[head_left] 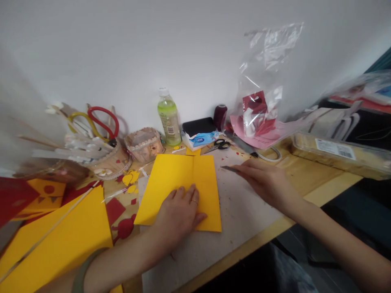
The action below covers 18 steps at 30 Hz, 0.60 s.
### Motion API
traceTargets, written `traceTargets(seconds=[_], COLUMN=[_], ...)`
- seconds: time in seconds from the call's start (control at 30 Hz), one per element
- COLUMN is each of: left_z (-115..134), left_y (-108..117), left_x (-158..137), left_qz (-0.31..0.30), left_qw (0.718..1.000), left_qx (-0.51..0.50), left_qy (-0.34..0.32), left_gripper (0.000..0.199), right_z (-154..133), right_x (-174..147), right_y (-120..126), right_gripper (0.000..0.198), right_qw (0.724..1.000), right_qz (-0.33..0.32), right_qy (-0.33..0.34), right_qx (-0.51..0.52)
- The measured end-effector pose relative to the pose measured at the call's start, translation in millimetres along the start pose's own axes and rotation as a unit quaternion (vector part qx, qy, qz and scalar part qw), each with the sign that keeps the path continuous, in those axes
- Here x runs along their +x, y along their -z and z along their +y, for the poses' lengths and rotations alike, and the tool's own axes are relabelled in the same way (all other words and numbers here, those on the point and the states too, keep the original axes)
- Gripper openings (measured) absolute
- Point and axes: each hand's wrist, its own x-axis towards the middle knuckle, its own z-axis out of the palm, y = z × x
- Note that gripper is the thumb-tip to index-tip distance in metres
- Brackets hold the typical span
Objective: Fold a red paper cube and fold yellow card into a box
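Where the left hand (180,211) rests: fingers slightly spread, flat on the creased yellow card (177,175), atop the grey board (241,207) on the desk (317,173).
Right hand (267,181): pinching a thin dark tool (227,168), just right of the card.
Card's surroundings: scissors (222,144) beyond its far edge, red paper scraps (115,209) leftward.
Behind: scallop-rimmed basket (146,148), clear bag (270,57).
Bottle (168,114): smooth plastic, barcode (171,130) showing.
Tissue pack (191,141): blue label (200,140), lettering too small to read.

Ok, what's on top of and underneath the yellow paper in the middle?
The left hand rests on the yellow paper. Underneath, a pale mat shows past its right and near edges; anything else beneath the paper is covered and can't be seen.
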Motion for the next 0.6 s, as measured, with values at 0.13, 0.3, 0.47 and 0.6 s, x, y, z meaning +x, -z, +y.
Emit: traceTargets(seconds=[0.13,0.3,0.47,0.6], left_z=[-18.9,-54.4,-62.9,-60.9], left_y=[17.9,31.5,23.1,3.1], left_x=[12.6,37.0,74.1,97.9], left_qz=[-0.06,-0.07,-0.029,-0.035], left_qw=[0.997,0.991,0.987,0.981], left_qx=[-0.037,-0.099,-0.102,-0.122], left_qy=[-0.031,-0.062,-0.123,-0.148], left_gripper=[0.036,0.028,0.034,0.038], right_z=[-16.6,-16.5,-13.3,-11.8], right_x=[18.9,29.6,26.2,25.5], right_y=[-17.5,-30.7,-38.1,-41.1], right_gripper=[0.032,0.03,0.028,0.027], right_qw=[0.995,0.984,0.977,0.971], right_qz=[-0.039,-0.086,-0.091,-0.075], right_qy=[0.078,0.142,0.17,0.199], right_qx=[-0.051,-0.07,-0.096,-0.111])
